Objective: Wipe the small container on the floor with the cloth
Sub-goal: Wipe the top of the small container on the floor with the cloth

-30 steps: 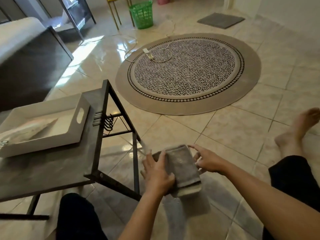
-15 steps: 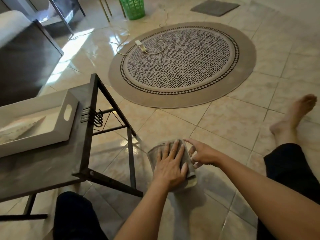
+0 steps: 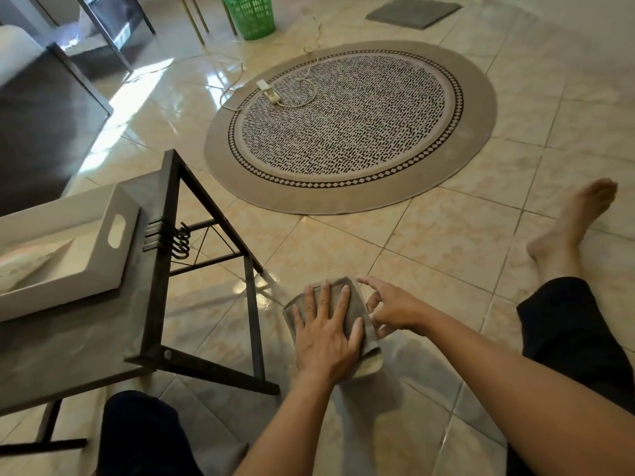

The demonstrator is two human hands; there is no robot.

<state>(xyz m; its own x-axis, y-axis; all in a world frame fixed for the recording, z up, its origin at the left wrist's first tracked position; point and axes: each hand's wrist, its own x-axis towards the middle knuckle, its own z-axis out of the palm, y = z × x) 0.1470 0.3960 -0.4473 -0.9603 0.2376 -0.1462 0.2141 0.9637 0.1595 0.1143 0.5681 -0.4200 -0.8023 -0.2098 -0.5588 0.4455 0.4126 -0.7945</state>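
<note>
Container (image 3: 372, 364) under grey cloth (image 3: 357, 304), contents hidden, left hand (image 3: 326, 333) flat on cloth, right hand (image 3: 393, 310) grip loosely parted at its side, desk (image 3: 68, 352) beside.

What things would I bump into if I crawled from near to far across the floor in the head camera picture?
left hand flat on the gray cloth → round patterned rug → white power strip → green basket

A home living room: tiled floor (image 3: 446, 242), round rug (image 3: 350, 128), low table (image 3: 79, 345).
</note>
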